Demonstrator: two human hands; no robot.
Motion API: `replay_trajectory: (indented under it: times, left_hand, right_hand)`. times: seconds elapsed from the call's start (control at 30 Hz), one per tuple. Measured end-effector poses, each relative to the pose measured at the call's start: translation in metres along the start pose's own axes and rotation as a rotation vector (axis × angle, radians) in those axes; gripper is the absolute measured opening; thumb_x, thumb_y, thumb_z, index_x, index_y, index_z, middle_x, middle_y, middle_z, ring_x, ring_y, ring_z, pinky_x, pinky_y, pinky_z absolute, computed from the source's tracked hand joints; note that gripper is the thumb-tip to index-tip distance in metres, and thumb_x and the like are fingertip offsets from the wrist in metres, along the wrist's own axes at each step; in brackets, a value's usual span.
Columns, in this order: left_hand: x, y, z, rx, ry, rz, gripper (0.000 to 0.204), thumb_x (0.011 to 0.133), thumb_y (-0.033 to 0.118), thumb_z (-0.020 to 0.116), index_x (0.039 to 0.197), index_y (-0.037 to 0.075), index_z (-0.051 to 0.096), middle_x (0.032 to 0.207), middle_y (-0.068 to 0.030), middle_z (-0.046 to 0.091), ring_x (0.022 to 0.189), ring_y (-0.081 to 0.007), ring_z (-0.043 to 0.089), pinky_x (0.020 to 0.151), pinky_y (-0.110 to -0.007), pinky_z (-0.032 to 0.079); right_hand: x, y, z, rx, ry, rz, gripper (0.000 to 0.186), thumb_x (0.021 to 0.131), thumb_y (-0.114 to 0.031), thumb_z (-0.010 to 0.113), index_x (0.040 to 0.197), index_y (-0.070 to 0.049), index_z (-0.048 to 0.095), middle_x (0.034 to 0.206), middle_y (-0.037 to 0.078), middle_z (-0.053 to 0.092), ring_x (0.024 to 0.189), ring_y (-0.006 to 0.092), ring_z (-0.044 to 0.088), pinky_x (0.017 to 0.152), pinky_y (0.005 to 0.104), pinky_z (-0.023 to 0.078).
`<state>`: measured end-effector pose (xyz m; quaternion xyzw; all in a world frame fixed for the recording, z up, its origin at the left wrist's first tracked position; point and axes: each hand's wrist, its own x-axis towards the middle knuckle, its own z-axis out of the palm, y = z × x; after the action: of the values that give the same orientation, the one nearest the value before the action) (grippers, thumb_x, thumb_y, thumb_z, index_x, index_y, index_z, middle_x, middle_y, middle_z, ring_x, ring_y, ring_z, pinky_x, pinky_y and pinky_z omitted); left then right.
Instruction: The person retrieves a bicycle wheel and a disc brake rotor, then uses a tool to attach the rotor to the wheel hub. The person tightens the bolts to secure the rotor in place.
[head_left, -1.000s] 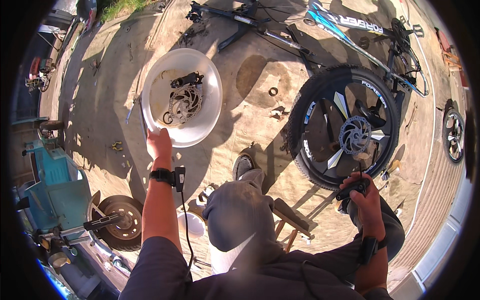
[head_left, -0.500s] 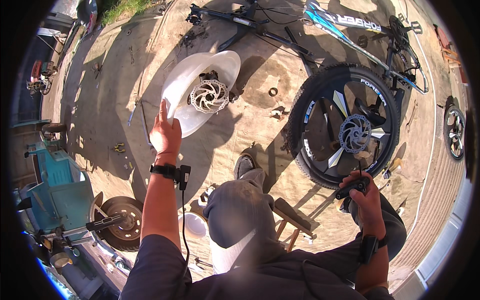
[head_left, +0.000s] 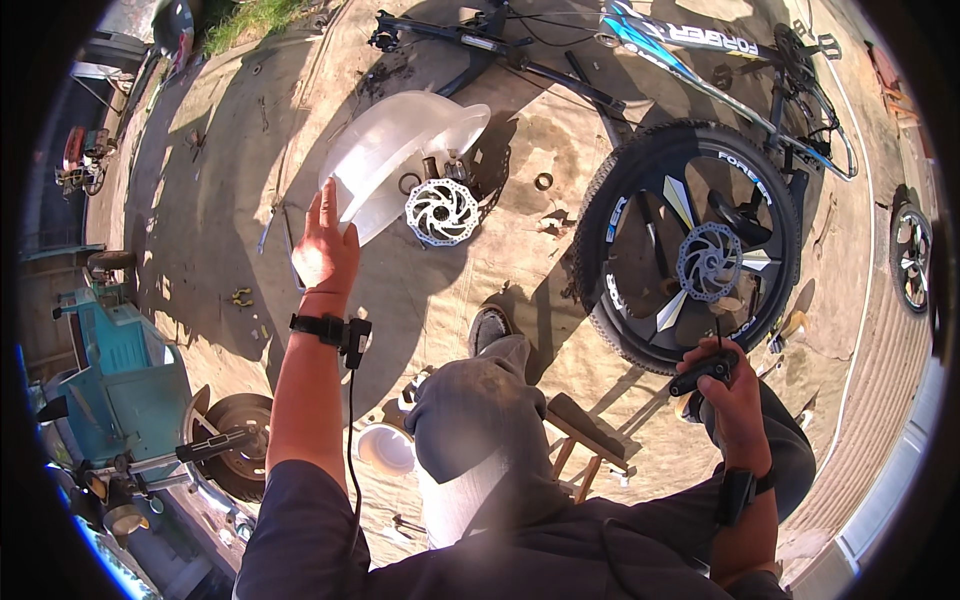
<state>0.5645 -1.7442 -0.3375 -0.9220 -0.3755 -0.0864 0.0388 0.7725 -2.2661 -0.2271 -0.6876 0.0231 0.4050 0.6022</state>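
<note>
My left hand (head_left: 326, 250) grips the rim of a translucent white plastic basin (head_left: 385, 140), which is tipped steeply on its side. A silver brake rotor (head_left: 441, 212), a dark ring and small metal parts (head_left: 452, 172) lie at its lower lip, spilled onto the ground. My right hand (head_left: 722, 385) holds a black folding tool (head_left: 702, 373) with a thin bit sticking up, just below a bicycle wheel (head_left: 612, 290) with a rotor at its hub.
A blue, white and black bicycle frame (head_left: 680, 65) and black fork parts (head_left: 470, 42) lie beyond. A turquoise cart (head_left: 110, 370) stands at left, a wooden stool (head_left: 585, 440) and white bucket (head_left: 385, 448) near my legs. Another wheel (head_left: 910, 255) is at far right.
My left hand has moved up and tipped the basin over away from me; the rotor and parts inside have slid rightward and out onto the ground. My right hand stays about where it was.
</note>
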Motion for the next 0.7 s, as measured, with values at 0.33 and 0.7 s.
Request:
replay_trajectory:
  times: [0.33, 0.7]
  left_hand:
    - [0.015, -0.006, -0.009, 0.033, 0.14, 0.071, 0.093, 0.078, 0.018, 0.08, 0.159, 0.029, 0.035, 0.143, -0.0027, 0.057, 0.1, -0.0259, 0.072, 0.072, -0.04, 0.061]
    - [0.027, -0.037, -0.024, 0.025, 0.181, -0.052, 0.086, 0.081, 0.014, 0.073, 0.158, 0.027, 0.036, 0.145, -0.0082, 0.055, 0.109, -0.031, 0.069, 0.079, -0.042, 0.061]
  right_hand:
    - [0.0, 0.0, 0.0, 0.003, -0.013, -0.012, 0.053, 0.08, 0.005, 0.064, 0.131, 0.002, 0.051, 0.116, 0.016, 0.065, 0.108, 0.0261, 0.067, 0.101, 0.0387, 0.053]
    - [0.001, -0.001, -0.003, 0.023, 0.002, -0.021, 0.052, 0.079, 0.004, 0.064, 0.13, 0.003, 0.052, 0.115, 0.016, 0.065, 0.107, 0.0256, 0.067, 0.099, 0.0385, 0.054]
